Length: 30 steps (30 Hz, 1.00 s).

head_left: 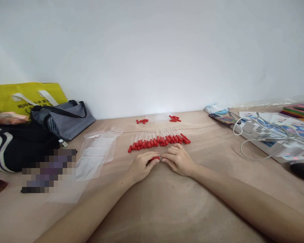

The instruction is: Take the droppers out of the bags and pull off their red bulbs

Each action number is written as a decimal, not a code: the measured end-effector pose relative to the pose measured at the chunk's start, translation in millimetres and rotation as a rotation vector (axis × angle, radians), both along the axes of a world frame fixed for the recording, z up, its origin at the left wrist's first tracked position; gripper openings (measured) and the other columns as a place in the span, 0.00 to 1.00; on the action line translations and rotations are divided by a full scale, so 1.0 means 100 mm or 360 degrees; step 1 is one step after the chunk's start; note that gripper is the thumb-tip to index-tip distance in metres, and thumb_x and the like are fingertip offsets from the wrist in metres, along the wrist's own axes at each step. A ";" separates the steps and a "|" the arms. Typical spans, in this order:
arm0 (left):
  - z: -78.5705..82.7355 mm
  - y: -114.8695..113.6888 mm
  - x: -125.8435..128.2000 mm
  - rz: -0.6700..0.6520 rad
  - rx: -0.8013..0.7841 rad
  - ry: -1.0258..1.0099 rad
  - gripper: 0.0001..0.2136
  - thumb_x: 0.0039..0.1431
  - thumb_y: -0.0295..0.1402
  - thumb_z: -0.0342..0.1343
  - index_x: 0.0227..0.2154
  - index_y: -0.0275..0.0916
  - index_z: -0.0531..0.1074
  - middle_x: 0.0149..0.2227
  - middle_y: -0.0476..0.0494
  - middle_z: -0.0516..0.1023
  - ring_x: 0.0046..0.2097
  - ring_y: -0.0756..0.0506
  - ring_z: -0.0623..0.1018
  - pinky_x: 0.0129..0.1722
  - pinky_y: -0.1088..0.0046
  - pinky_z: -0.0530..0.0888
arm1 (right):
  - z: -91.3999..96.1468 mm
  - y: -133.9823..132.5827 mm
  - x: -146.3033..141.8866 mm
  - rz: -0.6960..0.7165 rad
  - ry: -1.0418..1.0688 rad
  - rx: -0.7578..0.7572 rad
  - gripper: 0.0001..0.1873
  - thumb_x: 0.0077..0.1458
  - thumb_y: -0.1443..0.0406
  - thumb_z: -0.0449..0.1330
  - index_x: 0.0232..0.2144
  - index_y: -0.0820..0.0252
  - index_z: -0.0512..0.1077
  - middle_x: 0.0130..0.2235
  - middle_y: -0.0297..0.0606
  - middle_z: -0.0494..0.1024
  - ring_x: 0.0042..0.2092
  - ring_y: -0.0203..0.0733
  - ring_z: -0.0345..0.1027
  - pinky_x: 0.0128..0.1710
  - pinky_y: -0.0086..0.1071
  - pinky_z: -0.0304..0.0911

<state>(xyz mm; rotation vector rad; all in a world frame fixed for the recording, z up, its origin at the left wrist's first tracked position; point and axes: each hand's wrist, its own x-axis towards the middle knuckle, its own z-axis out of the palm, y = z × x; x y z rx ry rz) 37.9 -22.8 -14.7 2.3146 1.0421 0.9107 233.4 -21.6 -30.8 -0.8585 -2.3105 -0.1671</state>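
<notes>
My left hand [144, 165] pinches a dropper's red rubber bulb [155, 158] between thumb and fingers. My right hand [178, 160] meets it fingertip to fingertip, closed at the dropper's thin clear end; most of that tube is hidden by the fingers. Just beyond both hands lies a row of droppers [148, 143], red bulbs toward me and clear tubes pointing to the wall. Farther back, a few loose red bulbs [142, 121] lie at left, with more red bulbs [175, 118] beside a group of clear tubes [162, 117].
Clear plastic bags [95, 152] lie at left, near a striped bag [66, 118], a black bag [27, 145] and a yellow bag [27, 91]. On the right are a power strip [273, 148] with tangled white cables, a black mouse [302, 171] and printed sheets [294, 126].
</notes>
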 end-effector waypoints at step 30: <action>-0.05 0.12 -0.31 0.0299 -0.0083 -0.0036 0.06 0.50 0.34 0.54 0.29 0.42 0.75 0.36 0.45 0.77 0.40 0.43 0.75 0.43 0.66 0.68 | -0.08 0.05 0.24 -0.0110 0.0079 -0.0171 0.15 0.58 0.62 0.47 0.32 0.61 0.72 0.28 0.38 0.70 0.30 0.36 0.60 0.35 0.34 0.51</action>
